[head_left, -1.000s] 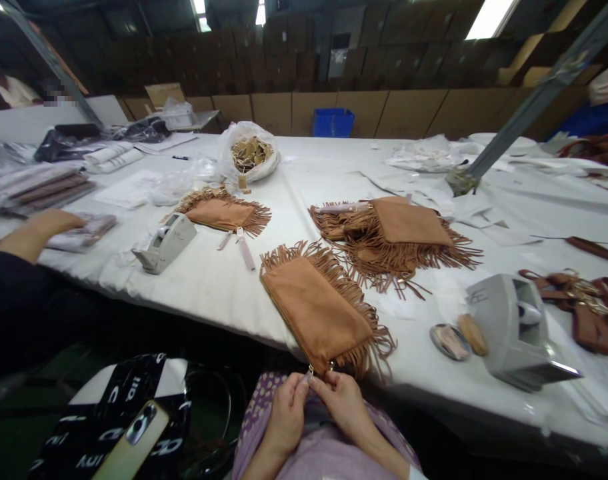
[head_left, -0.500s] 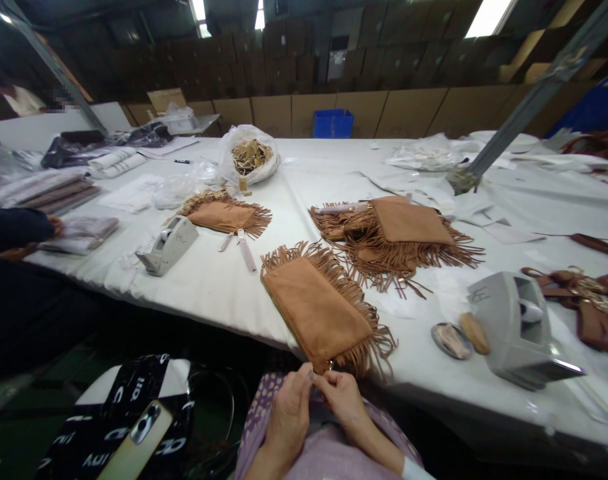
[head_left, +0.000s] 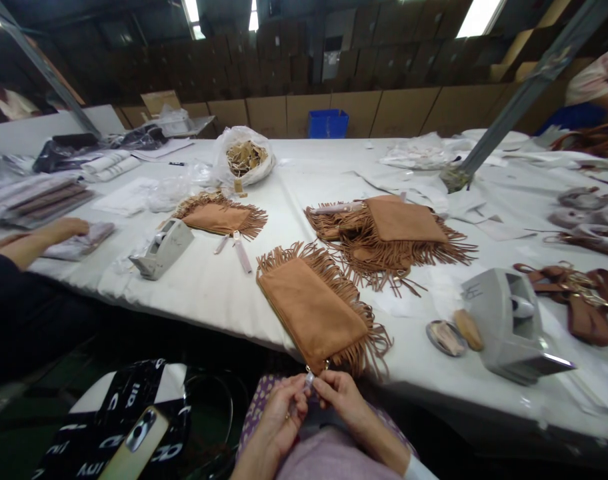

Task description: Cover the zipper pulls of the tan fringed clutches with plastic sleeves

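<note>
A tan fringed pouch (head_left: 311,307) lies flat on the table, one corner toward me at the front edge. Gold-coloured hardware (head_left: 327,365) shows at that corner. Just below it, my left hand (head_left: 284,410) and my right hand (head_left: 341,397) meet, fingers pinched on a small pale piece (head_left: 309,380) with a shiny surface. It looks like a strap end, but the fingers partly cover it. Another fringed pouch (head_left: 217,217) with a pale lilac strap (head_left: 242,253) rests farther left. More fringed pouches (head_left: 407,223) are stacked to the right.
Tape dispensers stand at left (head_left: 163,248) and right (head_left: 514,327). Brown straps (head_left: 579,293) lie far right. A clear bag of tags (head_left: 247,160) sits behind. A co-worker's hand (head_left: 67,230) reaches over wrapped goods at left. A slanted metal post (head_left: 524,93) rises at right.
My hands have shifted slightly down from the pouch corner, and the pale piece now shows between them. The co-worker's hand at left has reached farther in. Another person's arm appears at upper right.
</note>
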### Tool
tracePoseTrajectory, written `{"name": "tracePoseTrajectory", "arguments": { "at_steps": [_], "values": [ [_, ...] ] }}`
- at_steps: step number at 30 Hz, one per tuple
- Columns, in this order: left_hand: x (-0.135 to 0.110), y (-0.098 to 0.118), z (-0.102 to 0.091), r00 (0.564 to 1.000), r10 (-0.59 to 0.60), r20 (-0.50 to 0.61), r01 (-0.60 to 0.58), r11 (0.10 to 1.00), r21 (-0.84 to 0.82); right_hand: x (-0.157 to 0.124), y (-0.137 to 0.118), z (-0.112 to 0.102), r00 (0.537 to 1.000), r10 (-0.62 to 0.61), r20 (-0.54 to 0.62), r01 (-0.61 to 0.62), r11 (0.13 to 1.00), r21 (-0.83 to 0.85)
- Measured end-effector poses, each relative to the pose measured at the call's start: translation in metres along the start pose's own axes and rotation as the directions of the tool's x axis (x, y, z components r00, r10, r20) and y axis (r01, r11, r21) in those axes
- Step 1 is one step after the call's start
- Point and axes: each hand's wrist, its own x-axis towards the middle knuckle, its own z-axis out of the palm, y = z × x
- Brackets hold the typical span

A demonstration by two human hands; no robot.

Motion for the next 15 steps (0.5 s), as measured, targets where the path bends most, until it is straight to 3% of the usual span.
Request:
{"name": "tracePoseTrajectory", "arguments": {
  "at_steps": [2,4,7,11,13,15],
  "values": [
    [-0.001,0.001,0.001,0.996,-0.081,0.02,0.083,0.991,-0.103,0.0,-0.003,-0.001,1.0,-0.026,0.018,0.026,0.999,-0.023],
    [-0.001,0.0,0.0,0.997,-0.08,0.006,0.08,0.99,-0.115,0.0,-0.003,0.0,0.999,-0.05,0.009,0.05,0.994,-0.093],
    [0.0,-0.002,-0.002,0.996,0.058,-0.065,-0.057,0.998,0.011,0.0,-0.002,0.0,0.994,-0.08,-0.078,0.055,0.956,-0.287],
    [0.001,-0.003,-0.006,0.965,0.241,-0.102,-0.221,0.959,0.175,-0.011,-0.009,-0.004,0.969,-0.093,-0.23,-0.028,0.88,-0.474],
    [-0.001,-0.002,-0.007,0.932,0.355,-0.076,-0.306,0.881,0.36,-0.02,-0.017,-0.003,0.961,-0.073,-0.268,-0.057,0.892,-0.448],
    [-0.004,-0.002,-0.007,0.89,0.455,-0.025,-0.366,0.746,0.556,-0.026,-0.026,0.0,0.968,-0.005,-0.25,-0.076,0.947,-0.311]
  ]
}}
